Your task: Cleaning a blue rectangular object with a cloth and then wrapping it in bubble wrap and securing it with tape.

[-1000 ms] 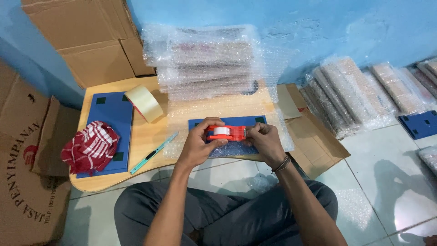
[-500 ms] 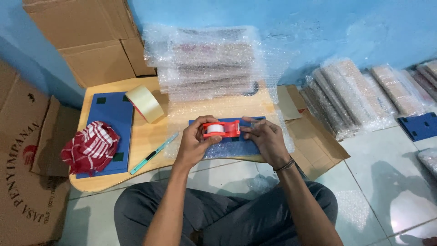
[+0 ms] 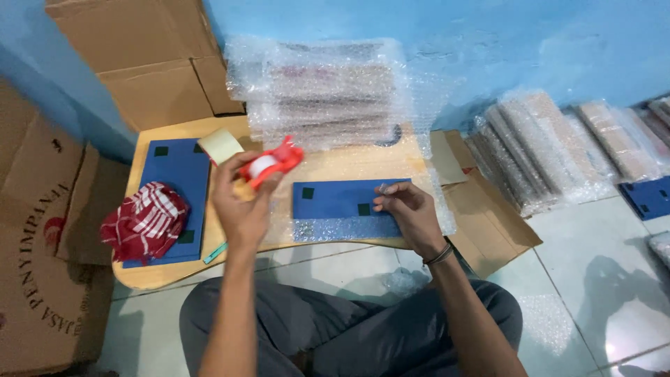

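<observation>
My left hand [image 3: 241,202] is raised above the low wooden table [image 3: 328,167] and grips a red tape dispenser [image 3: 269,164] with a white roll in it. My right hand [image 3: 405,209] rests with its fingers pressed on the right end of a flat blue board [image 3: 335,199], which lies on a sheet of bubble wrap [image 3: 342,229] in the middle of the table. A wide roll of beige tape [image 3: 220,145] is partly hidden behind my left hand.
A second blue board [image 3: 174,174] lies at the table's left with a red and white cloth [image 3: 143,220] on it. A stack of bubble-wrapped boards [image 3: 321,91] stands at the back. Cardboard boxes [image 3: 139,56] line the left; wrapped bundles [image 3: 551,146] lie on the floor at right.
My left hand has lifted the red tape dispenser off the blue board and carried it up and to the left. My right hand stays on the board.
</observation>
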